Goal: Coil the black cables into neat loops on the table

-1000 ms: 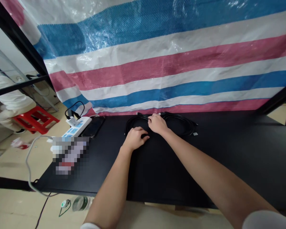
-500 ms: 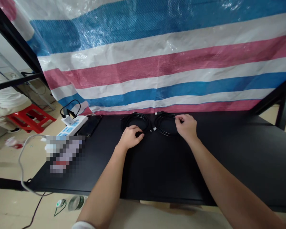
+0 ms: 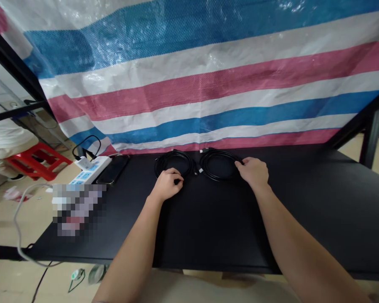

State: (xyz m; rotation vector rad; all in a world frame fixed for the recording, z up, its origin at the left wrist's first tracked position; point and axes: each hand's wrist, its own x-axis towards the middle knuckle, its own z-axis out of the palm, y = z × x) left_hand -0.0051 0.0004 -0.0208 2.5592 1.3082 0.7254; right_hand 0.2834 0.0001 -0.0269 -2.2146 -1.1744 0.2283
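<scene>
Moved outward since a moment ago: the right hand (image 3: 254, 172), now at the far edge of its cable coil.
Its fingers (image 3: 241, 165) lie open against the outer rim of the right black cable coil (image 3: 219, 155), not closed around it. The left hand (image 3: 167, 184) sits curled on the lower rim of the left black cable coil (image 3: 172, 152); whether it grips, I cannot tell. Both coils lie flat on the black table (image 3: 208, 235), just apart, with small white-tipped cable ends (image 3: 198, 170) between them. Farther left are a white power strip (image 3: 88, 173) and a phone (image 3: 113, 169), before a striped tarpaulin (image 3: 189, 97).
</scene>
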